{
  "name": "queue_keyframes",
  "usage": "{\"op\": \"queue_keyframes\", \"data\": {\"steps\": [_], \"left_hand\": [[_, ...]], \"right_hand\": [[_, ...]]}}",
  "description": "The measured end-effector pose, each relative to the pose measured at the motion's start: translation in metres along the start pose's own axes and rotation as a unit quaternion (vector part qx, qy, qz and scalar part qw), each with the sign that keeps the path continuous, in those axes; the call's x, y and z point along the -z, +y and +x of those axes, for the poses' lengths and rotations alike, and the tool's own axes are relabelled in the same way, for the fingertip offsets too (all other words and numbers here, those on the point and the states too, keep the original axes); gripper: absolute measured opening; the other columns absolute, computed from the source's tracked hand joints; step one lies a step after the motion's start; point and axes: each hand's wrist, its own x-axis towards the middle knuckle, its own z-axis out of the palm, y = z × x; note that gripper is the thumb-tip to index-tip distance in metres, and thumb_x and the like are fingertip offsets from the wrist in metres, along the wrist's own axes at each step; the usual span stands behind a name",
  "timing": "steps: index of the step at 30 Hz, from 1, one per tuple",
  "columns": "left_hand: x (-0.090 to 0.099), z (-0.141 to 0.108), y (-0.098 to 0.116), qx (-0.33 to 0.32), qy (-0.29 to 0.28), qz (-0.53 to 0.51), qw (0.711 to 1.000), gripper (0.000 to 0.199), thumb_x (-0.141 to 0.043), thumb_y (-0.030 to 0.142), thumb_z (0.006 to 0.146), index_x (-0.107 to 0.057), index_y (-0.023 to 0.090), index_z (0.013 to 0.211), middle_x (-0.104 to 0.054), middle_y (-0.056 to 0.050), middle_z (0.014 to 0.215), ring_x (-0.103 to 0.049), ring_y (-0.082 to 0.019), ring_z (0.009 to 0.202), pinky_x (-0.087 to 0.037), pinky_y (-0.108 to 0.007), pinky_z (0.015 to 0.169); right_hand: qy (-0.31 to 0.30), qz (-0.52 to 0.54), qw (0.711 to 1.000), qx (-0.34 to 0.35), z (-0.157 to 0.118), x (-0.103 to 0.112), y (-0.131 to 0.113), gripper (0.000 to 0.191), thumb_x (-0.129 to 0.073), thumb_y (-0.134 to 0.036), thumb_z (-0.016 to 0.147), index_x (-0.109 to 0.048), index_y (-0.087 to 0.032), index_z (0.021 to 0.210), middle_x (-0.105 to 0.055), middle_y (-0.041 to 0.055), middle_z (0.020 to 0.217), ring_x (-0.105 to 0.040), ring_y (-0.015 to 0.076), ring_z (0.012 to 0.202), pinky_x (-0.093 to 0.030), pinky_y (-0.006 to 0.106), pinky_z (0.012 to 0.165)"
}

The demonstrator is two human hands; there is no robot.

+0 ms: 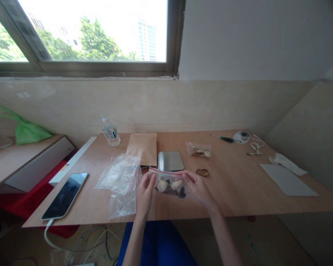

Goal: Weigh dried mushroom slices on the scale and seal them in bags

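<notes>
Left hand [145, 187] and right hand [194, 183], both with fingertips pinched, grip opposite upper corners of the clear rectangular red-edged plastic bag [170, 189], its long axis running left-right between them.

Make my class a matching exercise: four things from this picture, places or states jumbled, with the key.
1. Nearest clear plastic bag of pale and dark pieces
2. Black-screened rectangular phone
3. Clear plastic bottle
4. Green-handled screwdriver

A. Attached to a white cable
B. Beside a round white device
C. Held by the left hand and right hand
D. Standing left of the flat brown paper packet

Pairs: 1-C, 2-A, 3-D, 4-B
</notes>
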Motion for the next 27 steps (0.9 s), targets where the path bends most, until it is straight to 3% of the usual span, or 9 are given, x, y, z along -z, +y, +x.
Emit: {"op": "queue_keyframes", "data": {"steps": [3, 6, 12, 18, 27], "left_hand": [[-0.008, -0.001, -0.011, 0.054, -0.006, -0.083, 0.995, 0.032, -0.056, 0.047, 0.076, -0.062, 0.017, 0.084, -0.064, -0.004, 0.079, -0.060, -0.018, 0.076, -0.048, -0.026, 0.067], [-0.015, -0.003, -0.023, 0.071, 0.017, -0.108, 0.991, 0.034, -0.056, 0.048, 0.076, -0.061, 0.016, 0.083, -0.060, -0.002, 0.069, -0.057, -0.014, 0.063, -0.045, -0.022, 0.056], [-0.017, -0.002, -0.038, 0.051, 0.051, -0.102, 0.992, 0.033, -0.058, 0.047, 0.075, -0.063, 0.015, 0.080, -0.058, 0.001, 0.065, -0.053, -0.011, 0.059, -0.042, -0.020, 0.056], [-0.015, 0.000, -0.043, 0.038, 0.042, -0.075, 0.996, 0.029, -0.058, 0.043, 0.077, -0.065, 0.016, 0.082, -0.062, -0.001, 0.076, -0.056, -0.013, 0.072, -0.043, -0.021, 0.066], [-0.013, 0.002, -0.049, 0.035, 0.076, -0.052, 0.995, 0.028, -0.060, 0.041, 0.074, -0.065, 0.015, 0.083, -0.064, -0.003, 0.080, -0.058, -0.016, 0.076, -0.045, -0.024, 0.069]], "right_hand": [[0.035, 0.004, 0.999, -0.003, 0.004, 0.001, 0.016, 0.042, -0.047, -0.052, 0.084, -0.063, -0.016, 0.099, -0.070, 0.0105, 0.095, -0.065, 0.0236, 0.089, -0.050, 0.037, 0.081], [0.069, 0.018, 0.997, -0.016, 0.007, 0.003, 0.038, 0.042, -0.050, -0.051, 0.082, -0.061, -0.016, 0.100, -0.071, 0.0108, 0.088, -0.067, 0.0234, 0.079, -0.051, 0.036, 0.074], [0.171, 0.023, 0.985, -0.026, 0.006, 0.006, 0.071, 0.034, -0.061, -0.047, 0.075, -0.064, -0.015, 0.083, -0.070, 0.0094, 0.080, -0.065, 0.0226, 0.077, -0.050, 0.032, 0.069], [0.297, 0.039, 0.953, -0.035, 0.005, -0.002, 0.087, 0.038, -0.063, -0.050, 0.071, -0.064, -0.013, 0.083, -0.068, 0.0064, 0.071, -0.063, 0.0201, 0.065, -0.049, 0.029, 0.058], [0.296, -0.045, 0.954, -0.024, 0.003, -0.003, 0.090, 0.047, -0.046, -0.055, 0.081, -0.066, -0.014, 0.092, -0.070, 0.0109, 0.085, -0.064, 0.0225, 0.075, -0.050, 0.030, 0.063]]}}
